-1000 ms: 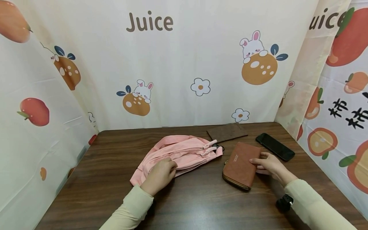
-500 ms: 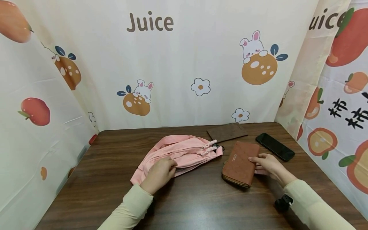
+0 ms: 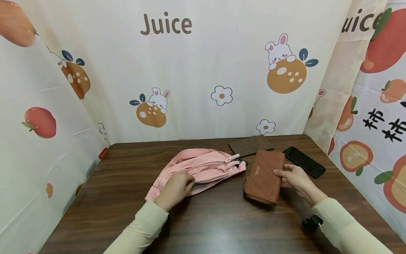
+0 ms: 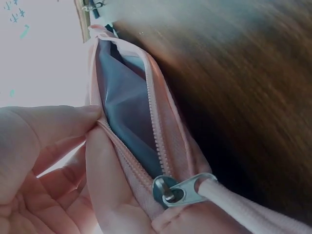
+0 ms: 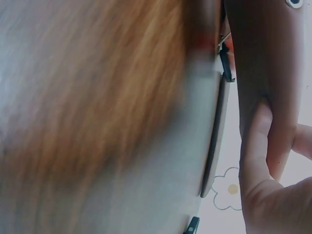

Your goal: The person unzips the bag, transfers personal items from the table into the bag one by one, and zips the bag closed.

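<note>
A pink fabric bag [image 3: 203, 165] lies on the table, and my left hand [image 3: 176, 188] pinches one edge of its opening between thumb and fingers. In the left wrist view the zip is open, baring a grey lining [image 4: 126, 102]. A metal zip pull [image 4: 187, 191] with a pink cord sits at the near end of the gap. To the right of the bag, my right hand [image 3: 295, 178] grips a reddish-brown zip-around wallet [image 3: 264, 176] by its right edge, thumb on top. The wallet is tilted; in the right wrist view fingers [image 5: 256, 151] press against it.
Behind the wallet lie a black phone [image 3: 304, 161] and a flat dark brown rectangular piece [image 3: 250, 145] near the back edge. The dark wooden table [image 3: 215, 225] meets a printed curtain [image 3: 196, 70] at the back, with more curtain at both sides.
The wallet has tilted up and shifted slightly away and to the left in my right hand. My left hand has drawn the bag's opening wider, showing more grey lining.
</note>
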The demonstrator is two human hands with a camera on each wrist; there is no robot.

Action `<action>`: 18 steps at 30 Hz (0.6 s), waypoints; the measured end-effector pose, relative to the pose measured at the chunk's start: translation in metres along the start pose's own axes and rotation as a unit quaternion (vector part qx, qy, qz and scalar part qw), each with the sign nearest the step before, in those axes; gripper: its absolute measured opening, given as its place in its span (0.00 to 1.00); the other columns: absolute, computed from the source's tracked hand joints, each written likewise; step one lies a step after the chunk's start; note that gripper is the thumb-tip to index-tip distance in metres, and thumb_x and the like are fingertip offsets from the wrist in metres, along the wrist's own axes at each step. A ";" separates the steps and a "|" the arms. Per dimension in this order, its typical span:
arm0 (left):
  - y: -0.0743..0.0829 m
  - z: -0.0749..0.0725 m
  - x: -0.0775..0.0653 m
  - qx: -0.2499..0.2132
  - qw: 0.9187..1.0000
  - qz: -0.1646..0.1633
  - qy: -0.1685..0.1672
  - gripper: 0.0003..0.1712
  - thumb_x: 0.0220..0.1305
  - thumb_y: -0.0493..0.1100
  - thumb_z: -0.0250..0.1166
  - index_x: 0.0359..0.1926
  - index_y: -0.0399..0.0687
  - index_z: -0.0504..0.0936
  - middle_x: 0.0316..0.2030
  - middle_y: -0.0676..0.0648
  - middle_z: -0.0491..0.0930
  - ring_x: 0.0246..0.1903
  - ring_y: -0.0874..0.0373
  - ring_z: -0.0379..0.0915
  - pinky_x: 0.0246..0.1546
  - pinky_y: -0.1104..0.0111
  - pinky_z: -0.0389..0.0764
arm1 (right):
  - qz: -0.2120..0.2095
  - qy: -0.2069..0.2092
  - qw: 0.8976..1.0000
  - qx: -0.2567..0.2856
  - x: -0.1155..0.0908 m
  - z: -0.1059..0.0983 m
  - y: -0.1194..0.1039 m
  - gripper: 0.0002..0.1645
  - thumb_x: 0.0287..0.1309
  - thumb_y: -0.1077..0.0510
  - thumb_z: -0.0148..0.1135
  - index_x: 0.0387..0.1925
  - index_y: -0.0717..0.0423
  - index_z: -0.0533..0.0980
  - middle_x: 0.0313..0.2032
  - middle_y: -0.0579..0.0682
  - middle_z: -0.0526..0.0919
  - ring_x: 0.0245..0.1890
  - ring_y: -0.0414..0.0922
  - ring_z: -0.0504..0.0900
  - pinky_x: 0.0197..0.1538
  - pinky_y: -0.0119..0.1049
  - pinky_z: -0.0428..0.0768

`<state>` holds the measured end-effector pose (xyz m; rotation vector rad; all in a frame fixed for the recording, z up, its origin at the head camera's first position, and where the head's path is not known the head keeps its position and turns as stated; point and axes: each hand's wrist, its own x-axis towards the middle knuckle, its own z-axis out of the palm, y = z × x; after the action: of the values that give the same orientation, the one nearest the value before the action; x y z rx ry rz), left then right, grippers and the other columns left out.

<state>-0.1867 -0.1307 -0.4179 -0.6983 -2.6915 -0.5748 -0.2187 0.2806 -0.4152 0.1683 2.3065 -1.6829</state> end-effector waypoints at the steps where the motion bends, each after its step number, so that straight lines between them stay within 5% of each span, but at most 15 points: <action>1: 0.000 0.000 0.000 -0.001 1.000 -0.001 -0.001 0.04 0.55 0.35 0.69 0.27 0.48 0.85 0.23 0.55 0.78 0.26 0.63 0.73 0.32 0.67 0.77 | -0.003 -0.001 1.000 -0.002 -0.001 0.001 -0.001 0.51 0.67 0.50 0.58 0.72 0.75 0.41 0.57 0.71 0.75 0.39 0.38 0.86 0.44 0.39 0.84; 8: -0.001 0.002 0.003 0.001 1.000 -0.006 -0.001 0.04 0.56 0.35 0.69 0.27 0.47 0.85 0.24 0.54 0.78 0.27 0.63 0.73 0.32 0.67 0.77 | -0.014 -0.019 1.000 0.001 -0.006 0.008 -0.011 0.53 0.66 0.50 0.59 0.73 0.73 0.40 0.51 0.57 0.81 0.41 0.37 0.85 0.46 0.38 0.84; 18: -0.001 0.004 0.004 -0.001 0.999 0.028 0.030 0.03 0.54 0.33 0.69 0.28 0.44 0.84 0.25 0.52 0.79 0.27 0.61 0.74 0.32 0.65 0.78 | -0.022 -0.050 0.998 0.016 -0.014 0.026 -0.022 0.53 0.65 0.51 0.60 0.73 0.73 0.40 0.60 0.69 0.74 0.47 0.41 0.84 0.48 0.38 0.83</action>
<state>-0.1911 -0.1280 -0.4199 -0.7415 -2.6083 -0.5743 -0.2065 0.2497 -0.3985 0.0375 2.2268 -1.7092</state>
